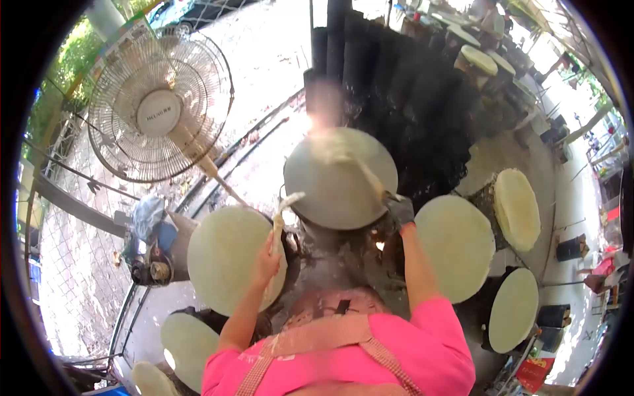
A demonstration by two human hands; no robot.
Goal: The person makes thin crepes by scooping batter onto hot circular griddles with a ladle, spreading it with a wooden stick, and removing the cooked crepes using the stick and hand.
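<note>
My right hand (399, 210), in a dark glove, is closed around the handle of a long-handled brush-like tool (371, 177). Its pale head is blurred over the far part of a round grey griddle (343, 201). A short stick-handled tool with a bent, pale-crusted head (285, 204) is gripped upright in my bare left hand (267, 263). That hand is in front of a large griddle covered by a thin pale round sheet (228, 257). To the right of my gloved hand is another pale round sheet (456, 247).
A large standing fan (158, 112) is at the upper left. Black corrugated sheets (396, 92) rise behind the middle griddle. Small flames (380, 245) show beneath it. A stack of pale round sheets (516, 210) lies at right, and another covered griddle (514, 310) below it.
</note>
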